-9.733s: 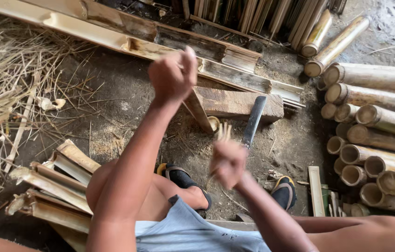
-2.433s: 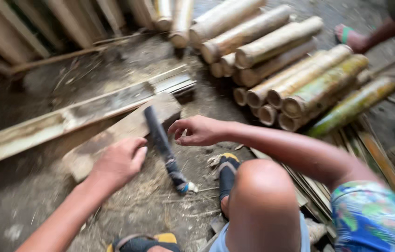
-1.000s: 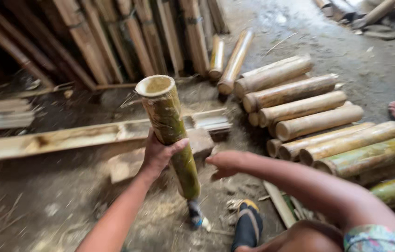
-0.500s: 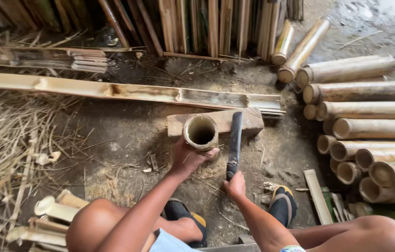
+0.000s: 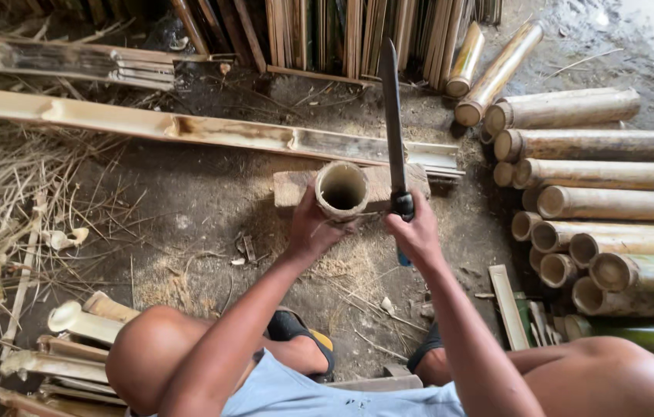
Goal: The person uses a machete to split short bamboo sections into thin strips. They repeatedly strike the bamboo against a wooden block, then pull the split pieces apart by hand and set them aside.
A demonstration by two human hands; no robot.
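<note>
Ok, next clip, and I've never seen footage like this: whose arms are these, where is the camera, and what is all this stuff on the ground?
There is no machine here. The camera sits on a person's head and looks down, so the two bare arms reaching in from below are that person's own, with their knees at the bottom edge.

The left hand grips an upright bamboo tube, seen from above so its hollow open end faces the camera. The tube stands at a wooden block on the dirt ground. The right hand holds a long machete by its handle, blade pointing away, right beside the tube.

Around them: a pile of round bamboo logs on the right, a long split bamboo half lying across behind the block, dry shavings on the left, and cut bamboo pieces at lower left.
</note>
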